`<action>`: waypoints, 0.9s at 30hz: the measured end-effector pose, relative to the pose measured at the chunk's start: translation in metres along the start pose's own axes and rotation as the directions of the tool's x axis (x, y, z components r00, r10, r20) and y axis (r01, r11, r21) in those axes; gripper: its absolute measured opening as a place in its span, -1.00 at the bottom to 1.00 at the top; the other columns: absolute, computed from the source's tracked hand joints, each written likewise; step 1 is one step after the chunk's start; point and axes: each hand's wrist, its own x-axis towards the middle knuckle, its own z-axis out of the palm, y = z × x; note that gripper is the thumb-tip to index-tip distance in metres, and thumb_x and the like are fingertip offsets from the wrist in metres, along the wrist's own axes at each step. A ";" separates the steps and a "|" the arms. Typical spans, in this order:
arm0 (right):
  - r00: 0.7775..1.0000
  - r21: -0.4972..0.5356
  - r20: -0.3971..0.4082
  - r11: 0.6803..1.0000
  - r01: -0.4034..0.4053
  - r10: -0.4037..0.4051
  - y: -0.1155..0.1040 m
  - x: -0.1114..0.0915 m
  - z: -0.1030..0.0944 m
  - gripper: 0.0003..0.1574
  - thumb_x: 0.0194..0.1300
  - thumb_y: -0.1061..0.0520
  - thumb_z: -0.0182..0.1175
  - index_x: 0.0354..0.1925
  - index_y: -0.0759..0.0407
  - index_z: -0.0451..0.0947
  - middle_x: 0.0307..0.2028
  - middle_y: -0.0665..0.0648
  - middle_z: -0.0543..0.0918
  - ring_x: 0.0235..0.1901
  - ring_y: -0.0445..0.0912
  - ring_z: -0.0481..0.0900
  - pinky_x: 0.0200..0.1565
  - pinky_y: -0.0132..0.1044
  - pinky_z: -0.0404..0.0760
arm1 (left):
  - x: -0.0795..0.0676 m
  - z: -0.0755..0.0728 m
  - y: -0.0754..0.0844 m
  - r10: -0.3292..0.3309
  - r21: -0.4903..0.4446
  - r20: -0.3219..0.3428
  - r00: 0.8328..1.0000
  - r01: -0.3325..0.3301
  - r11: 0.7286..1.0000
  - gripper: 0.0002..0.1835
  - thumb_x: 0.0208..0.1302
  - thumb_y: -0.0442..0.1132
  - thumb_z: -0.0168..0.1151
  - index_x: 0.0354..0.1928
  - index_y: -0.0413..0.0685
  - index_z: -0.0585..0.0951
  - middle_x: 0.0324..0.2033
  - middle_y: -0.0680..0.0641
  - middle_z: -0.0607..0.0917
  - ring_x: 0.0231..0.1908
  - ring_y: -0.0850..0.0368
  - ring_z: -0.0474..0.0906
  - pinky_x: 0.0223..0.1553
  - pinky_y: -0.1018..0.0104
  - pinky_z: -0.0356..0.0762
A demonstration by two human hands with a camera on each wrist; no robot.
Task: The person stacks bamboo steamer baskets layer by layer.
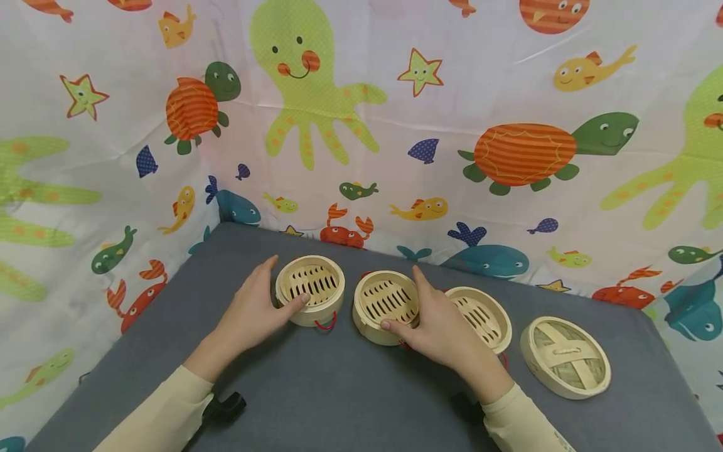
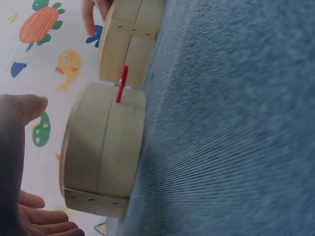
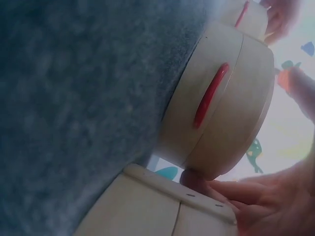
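Observation:
Four small round bamboo steamer pieces stand in a row. My left hand (image 1: pixel 251 314) spreads beside the leftmost steamer basket (image 1: pixel 310 317), thumb over its slatted top; in the left wrist view, a gap separates thumb and basket wall (image 2: pixel 103 142). The second basket (image 1: pixel 375 333) has my right hand (image 1: pixel 446 329) at its right side, thumb extended over the near rim. In the right wrist view, those fingers (image 3: pixel 246 191) reach between this basket (image 3: pixel 231 108) and the third one (image 3: pixel 142 206), while the thumb stands clear of the wall. Red loops hang from the baskets.
Right of my right hand, the third basket (image 1: pixel 497 314) is partly covered by it. A woven bamboo lid (image 1: pixel 567 351) lies at the far right. Grey cloth (image 1: pixel 339 402) covers the table. A sea-animal print curtain (image 1: pixel 367 132) hangs along the back and sides.

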 end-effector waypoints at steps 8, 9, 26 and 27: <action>0.997 -0.053 0.069 0.998 0.021 -0.017 -0.002 0.000 0.003 0.51 0.22 -0.50 0.53 0.63 0.46 0.16 0.48 0.52 0.43 0.41 0.42 0.48 0.39 0.32 0.50 | -0.003 0.011 -0.006 0.006 -0.096 0.034 0.999 -0.002 0.995 0.29 0.19 0.43 0.55 0.64 -0.34 0.22 0.51 -0.35 0.38 0.48 -0.34 0.36 0.42 -0.43 0.39; 0.998 -0.054 0.070 0.999 0.010 -0.006 -0.003 0.000 0.003 0.51 0.21 -0.50 0.54 0.63 0.45 0.17 0.48 0.52 0.42 0.43 0.41 0.46 0.40 0.32 0.49 | -0.003 0.012 -0.007 0.005 -0.107 0.037 0.999 -0.001 0.994 0.30 0.18 0.43 0.57 0.64 -0.34 0.22 0.51 -0.35 0.38 0.48 -0.34 0.37 0.42 -0.43 0.39; 0.973 -0.014 0.187 0.990 -0.138 0.138 -0.012 0.013 -0.005 0.73 0.10 -0.52 0.58 0.69 0.49 -0.04 0.39 0.51 0.30 0.15 0.18 0.60 0.20 0.12 0.68 | -0.005 0.024 -0.027 0.038 -0.185 0.050 0.998 -0.028 0.982 0.42 0.07 0.30 0.72 0.69 -0.33 0.09 0.56 -0.38 0.30 0.55 -0.35 0.27 0.46 -0.39 0.36; 0.972 -0.010 0.188 0.990 -0.143 0.142 -0.012 0.013 -0.004 0.73 0.10 -0.52 0.59 0.69 0.49 -0.04 0.38 0.50 0.29 0.15 0.18 0.60 0.20 0.11 0.68 | -0.005 0.025 -0.028 0.037 -0.194 0.047 0.998 -0.028 0.981 0.41 0.07 0.29 0.73 0.68 -0.34 0.10 0.55 -0.38 0.31 0.54 -0.33 0.29 0.45 -0.36 0.38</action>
